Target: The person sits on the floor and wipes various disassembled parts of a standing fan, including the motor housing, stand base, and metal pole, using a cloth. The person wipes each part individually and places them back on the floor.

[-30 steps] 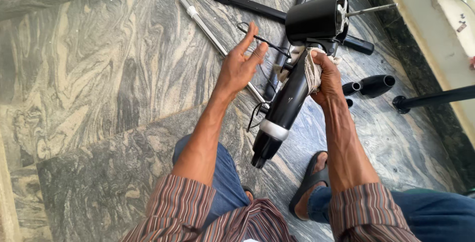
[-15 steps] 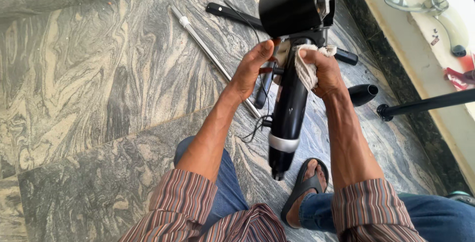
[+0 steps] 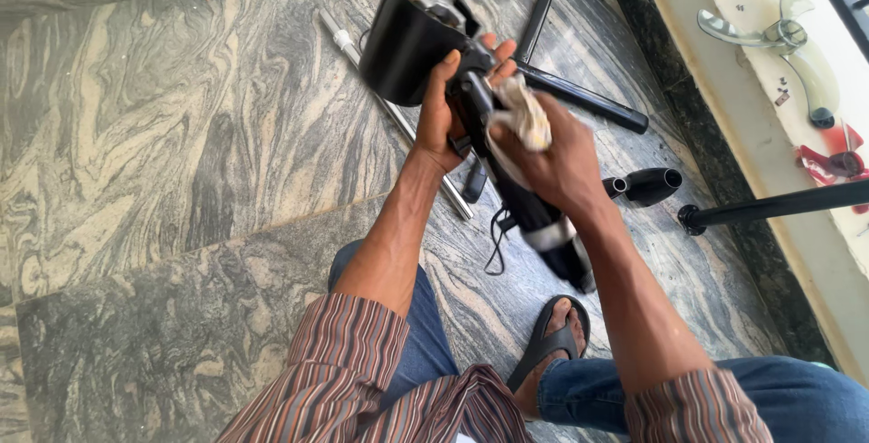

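I hold a black fan motor unit with its black neck tube up in front of me, over a grey marbled stone floor. My left hand grips the unit just below the motor housing. My right hand presses a crumpled whitish cloth against the neck of the unit. A silver band rings the lower part of the neck, and a thin black cord dangles from it.
A silver rod and black tubular stand legs lie on the floor beyond my hands. A short black pipe piece and another black bar lie at right. Translucent fan blades rest on the pale ledge. My sandalled foot is below.
The motor unit has tilted and swung left, its housing now facing away at upper left. My left hand has closed round it; my right hand with the cloth has slid along the neck.
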